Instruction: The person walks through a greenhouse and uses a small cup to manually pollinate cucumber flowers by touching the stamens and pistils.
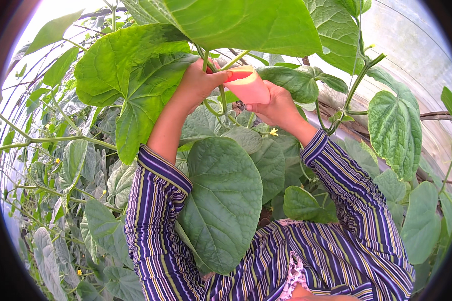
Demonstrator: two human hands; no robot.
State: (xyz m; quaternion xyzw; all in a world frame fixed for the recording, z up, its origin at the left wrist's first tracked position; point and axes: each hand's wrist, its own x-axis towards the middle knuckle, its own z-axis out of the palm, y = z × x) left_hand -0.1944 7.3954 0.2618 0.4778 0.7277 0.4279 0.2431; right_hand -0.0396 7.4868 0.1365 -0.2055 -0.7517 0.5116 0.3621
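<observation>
My right hand [277, 103] grips a pink plastic cup [250, 88], tilted with its mouth towards the upper left. The thumb of my left hand [201, 82] reaches to the cup's rim, while its other fingers are behind a green vine stem [223, 98]; what they touch there is hidden. Broad green leaves hang just above both hands, the largest leaf [248, 26] at the top. Below them, a big rounded leaf [226, 199] lies in front of my striped shirt. Near my right wrist is a small yellow flower [274, 131].
A dense row of vines with leaves [73, 158] fills the left side. A thick stem [352, 90], beside a thin string, rises on the right near a crinkled leaf [394, 131]. Translucent plastic sheeting [418, 49] curves behind the plants.
</observation>
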